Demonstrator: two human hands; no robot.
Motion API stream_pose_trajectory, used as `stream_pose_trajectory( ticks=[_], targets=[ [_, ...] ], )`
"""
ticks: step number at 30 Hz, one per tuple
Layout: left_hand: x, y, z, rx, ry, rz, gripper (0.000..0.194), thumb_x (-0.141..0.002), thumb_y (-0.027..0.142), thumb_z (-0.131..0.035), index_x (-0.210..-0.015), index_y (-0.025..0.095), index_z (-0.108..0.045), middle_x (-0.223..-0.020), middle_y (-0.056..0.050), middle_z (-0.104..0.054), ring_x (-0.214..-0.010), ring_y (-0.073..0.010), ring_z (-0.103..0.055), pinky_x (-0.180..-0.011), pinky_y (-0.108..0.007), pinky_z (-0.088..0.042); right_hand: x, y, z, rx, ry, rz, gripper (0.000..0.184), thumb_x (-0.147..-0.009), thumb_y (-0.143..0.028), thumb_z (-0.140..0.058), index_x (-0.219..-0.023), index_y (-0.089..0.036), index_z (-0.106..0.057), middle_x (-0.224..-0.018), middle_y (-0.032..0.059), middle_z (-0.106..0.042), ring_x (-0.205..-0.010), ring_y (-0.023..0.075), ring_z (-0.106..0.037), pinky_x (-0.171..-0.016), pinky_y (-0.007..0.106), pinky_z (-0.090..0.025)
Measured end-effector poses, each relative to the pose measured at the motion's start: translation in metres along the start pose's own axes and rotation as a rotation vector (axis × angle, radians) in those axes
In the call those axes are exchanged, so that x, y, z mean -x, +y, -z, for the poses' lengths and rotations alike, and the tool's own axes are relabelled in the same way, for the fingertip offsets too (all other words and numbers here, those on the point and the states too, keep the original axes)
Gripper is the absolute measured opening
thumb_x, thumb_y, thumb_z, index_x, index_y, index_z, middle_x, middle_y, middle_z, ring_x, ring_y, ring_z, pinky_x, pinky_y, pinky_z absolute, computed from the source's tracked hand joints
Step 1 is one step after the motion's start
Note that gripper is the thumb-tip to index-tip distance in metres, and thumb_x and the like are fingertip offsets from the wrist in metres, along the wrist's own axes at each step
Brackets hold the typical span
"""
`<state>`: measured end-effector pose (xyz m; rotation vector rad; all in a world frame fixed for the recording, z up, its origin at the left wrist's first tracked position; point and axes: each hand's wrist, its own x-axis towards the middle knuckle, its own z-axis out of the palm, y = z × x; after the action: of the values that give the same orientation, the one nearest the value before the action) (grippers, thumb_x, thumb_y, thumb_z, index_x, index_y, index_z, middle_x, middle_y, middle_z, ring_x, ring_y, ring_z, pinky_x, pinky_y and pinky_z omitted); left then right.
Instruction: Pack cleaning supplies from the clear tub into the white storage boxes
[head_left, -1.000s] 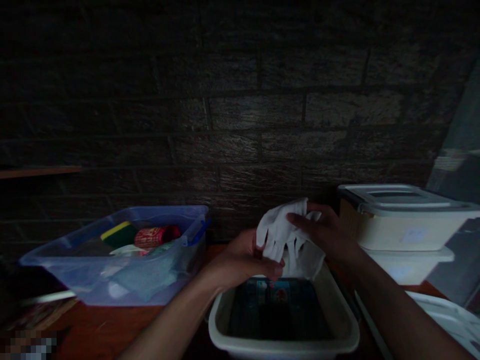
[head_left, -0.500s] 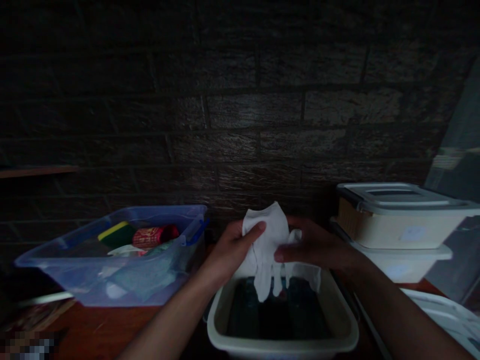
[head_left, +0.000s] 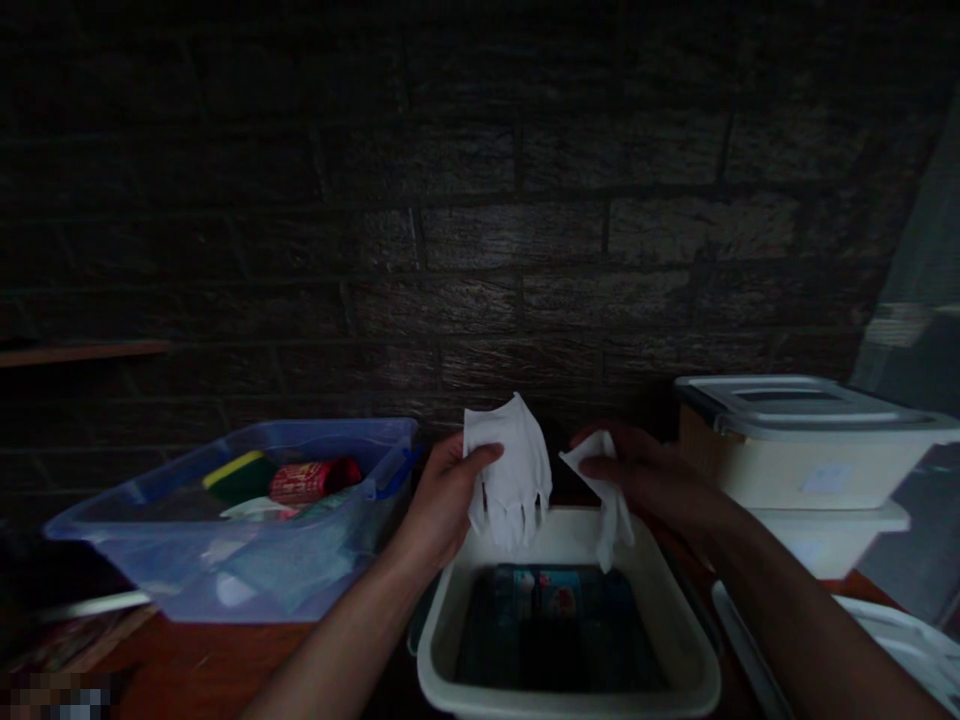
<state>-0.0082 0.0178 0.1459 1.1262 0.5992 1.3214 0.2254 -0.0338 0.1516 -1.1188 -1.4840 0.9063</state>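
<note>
My left hand [head_left: 448, 500] is closed on a white fabric glove [head_left: 510, 465], thumb in front, with the glove's fingers hanging downward. In my right hand [head_left: 649, 470] is a second white glove [head_left: 611, 505], pinched near its top and dangling. The two gloves are apart. Both hang over the rear part of an open white bin [head_left: 570, 700]. Inside that bin lie dark, see-through bottles [head_left: 559, 620] with a blue and red label; how many there are I cannot tell.
On the left, a translucent blue bin [head_left: 225, 570] holds a green and yellow sponge [head_left: 240, 478], a red can-like item [head_left: 311, 482] and bags. Two lidded white boxes [head_left: 817, 465] are stacked at right. A white lid [head_left: 900, 630] lies before them. A brick wall [head_left: 510, 240] stands behind.
The gloves, bunched together between both hands before, are now separated. My right hand has drawn one glove to the right, and my left hand has shifted slightly left with the other.
</note>
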Motion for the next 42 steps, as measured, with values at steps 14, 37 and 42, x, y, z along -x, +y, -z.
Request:
stream_pose_trajectory(
  ticks=[14, 37, 42],
  targets=[
    [0.012, -0.008, -0.013, 0.0, -0.12, 0.181, 0.046, -0.081, 0.043, -0.082, -0.114, 0.011, -0.078, -0.11, -0.015, -0.08, -0.107, -0.0301, -0.073, -0.095, -0.037, -0.054, 0.008, -0.015, -0.014, -0.329, -0.054, 0.0, 0.024, -0.076, -0.035, -0.089, -0.09, -0.018, -0.08, -0.084, 0.0023, -0.076, -0.072, 0.0145, -0.066, -0.067, 0.027, -0.049],
    [0.006, -0.016, -0.009, 0.043, -0.09, 0.102, 0.054, -0.091, 0.047, -0.072, -0.134, 0.015, -0.067, -0.13, -0.014, -0.074, -0.123, -0.0301, -0.067, -0.108, -0.04, -0.049, 0.012, -0.023, -0.005, -0.081, 0.165, 0.005, 0.027, -0.078, -0.04, -0.085, -0.091, -0.018, -0.079, -0.071, 0.002, -0.073, -0.041, 0.0098, -0.054, -0.032, 0.022, -0.042],
    [0.009, -0.018, -0.007, -0.034, -0.117, 0.062, 0.053, -0.089, 0.05, -0.074, -0.131, 0.018, -0.071, -0.129, -0.013, -0.075, -0.126, -0.0312, -0.066, -0.11, -0.04, -0.046, 0.013, -0.026, -0.006, -0.173, 0.135, 0.006, 0.052, -0.078, -0.034, -0.085, -0.125, -0.022, -0.067, -0.07, -0.0025, -0.07, -0.041, 0.0144, -0.064, -0.036, 0.025, -0.055]
  ],
)
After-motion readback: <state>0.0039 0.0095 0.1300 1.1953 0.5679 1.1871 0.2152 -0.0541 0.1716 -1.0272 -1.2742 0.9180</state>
